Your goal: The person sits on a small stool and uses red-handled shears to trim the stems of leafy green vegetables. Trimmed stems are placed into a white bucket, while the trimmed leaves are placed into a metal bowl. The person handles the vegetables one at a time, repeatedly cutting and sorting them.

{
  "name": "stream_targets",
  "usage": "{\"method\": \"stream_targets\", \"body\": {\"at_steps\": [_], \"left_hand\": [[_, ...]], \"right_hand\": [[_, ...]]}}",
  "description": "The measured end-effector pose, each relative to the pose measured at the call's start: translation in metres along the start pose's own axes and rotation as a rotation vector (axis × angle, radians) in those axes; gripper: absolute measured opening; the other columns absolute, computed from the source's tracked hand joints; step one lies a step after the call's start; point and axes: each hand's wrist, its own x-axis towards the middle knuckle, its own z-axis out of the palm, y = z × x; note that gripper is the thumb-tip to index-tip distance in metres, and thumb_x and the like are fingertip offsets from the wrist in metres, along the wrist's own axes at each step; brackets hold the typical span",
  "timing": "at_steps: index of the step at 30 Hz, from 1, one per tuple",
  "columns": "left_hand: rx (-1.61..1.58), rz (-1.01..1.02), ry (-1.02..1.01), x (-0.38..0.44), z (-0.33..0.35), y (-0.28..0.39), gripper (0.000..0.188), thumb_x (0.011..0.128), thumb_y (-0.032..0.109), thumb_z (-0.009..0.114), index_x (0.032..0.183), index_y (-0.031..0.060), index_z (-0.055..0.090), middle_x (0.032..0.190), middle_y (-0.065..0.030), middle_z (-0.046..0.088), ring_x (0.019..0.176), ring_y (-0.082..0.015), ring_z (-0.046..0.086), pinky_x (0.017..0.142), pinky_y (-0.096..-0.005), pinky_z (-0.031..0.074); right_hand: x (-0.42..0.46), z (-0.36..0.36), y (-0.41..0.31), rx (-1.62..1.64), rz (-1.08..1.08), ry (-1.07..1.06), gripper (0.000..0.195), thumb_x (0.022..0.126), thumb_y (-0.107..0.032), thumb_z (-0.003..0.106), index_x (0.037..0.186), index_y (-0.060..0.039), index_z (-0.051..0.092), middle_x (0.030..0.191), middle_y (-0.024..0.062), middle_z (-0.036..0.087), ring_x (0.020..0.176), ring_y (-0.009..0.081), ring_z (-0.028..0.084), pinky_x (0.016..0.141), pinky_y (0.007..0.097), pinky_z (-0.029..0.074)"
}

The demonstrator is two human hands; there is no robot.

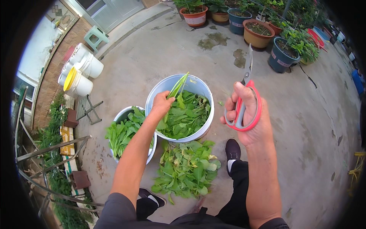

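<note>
My left hand (163, 103) grips a bunch of leafy greens (179, 85) by its pale green stems, over the left side of a large white bucket (212, 110). More leafy greens (187, 114) lie inside that bucket. My right hand (247, 110) holds scissors (258, 114) with red and grey handles, their blades pointing up and seemingly together. A smaller bucket (154, 146) with cut greens (123, 137) stands at the left, partly behind my left forearm. On the ground between my feet lies a heap of loose leaves (188, 171), some of them yellowed.
Potted plants (258, 35) line the top right. White lidded buckets (83, 86) and a green plastic stool (96, 37) stand at the upper left. A folding stool (88, 110) and a metal frame (54, 148) are at the left. The concrete ground (308, 120) has cracks.
</note>
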Motion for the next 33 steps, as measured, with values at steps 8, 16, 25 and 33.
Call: {"method": "stream_targets", "body": {"at_steps": [8, 16, 25, 33], "left_hand": [[-0.459, -0.016, 0.049, -0.134, -0.075, 0.09, 0.011, 0.089, 0.006, 0.064, 0.098, -0.0002, 0.067, 0.077, 0.0022, 0.06, 0.066, -0.0061, 0.051, 0.063, -0.0232, 0.043], [-0.73, -0.183, 0.154, -0.307, -0.068, 0.089, 0.017, 0.091, 0.004, 0.064, 0.106, -0.001, 0.068, 0.083, 0.0029, 0.062, 0.07, -0.0047, 0.052, 0.064, -0.022, 0.044], [-0.612, -0.18, 0.226, -0.393, -0.055, 0.08, 0.019, 0.091, 0.003, 0.062, 0.109, -0.0031, 0.066, 0.08, 0.004, 0.058, 0.068, -0.0035, 0.049, 0.062, -0.022, 0.041], [-0.677, -0.189, 0.218, -0.417, -0.055, 0.08, 0.02, 0.091, 0.003, 0.064, 0.109, -0.0034, 0.066, 0.08, 0.0044, 0.058, 0.071, -0.0039, 0.05, 0.063, -0.0219, 0.042]], "right_hand": [[-0.01, 0.013, 0.016, -0.132, 0.003, -0.13, 0.031, 0.083, -0.026, 0.079, 0.073, -0.0026, 0.061, 0.061, 0.0006, 0.053, 0.05, 0.0084, 0.052, 0.046, 0.0259, 0.043], [-0.023, 0.039, 0.065, -0.718, -0.228, -0.217, 0.024, 0.072, -0.011, 0.084, 0.072, 0.0013, 0.063, 0.062, -0.0016, 0.053, 0.058, 0.0063, 0.044, 0.051, 0.0285, 0.038], [-0.073, 0.07, 0.101, -0.6, 0.051, -0.623, 0.015, 0.073, -0.008, 0.077, 0.082, 0.0004, 0.068, 0.07, 0.0027, 0.064, 0.062, 0.0086, 0.057, 0.056, 0.0232, 0.045], [-0.084, 0.078, 0.118, -0.628, 0.102, -0.767, 0.015, 0.075, -0.003, 0.076, 0.078, 0.0001, 0.062, 0.062, 0.0015, 0.058, 0.052, 0.0074, 0.053, 0.046, 0.025, 0.04]]}}
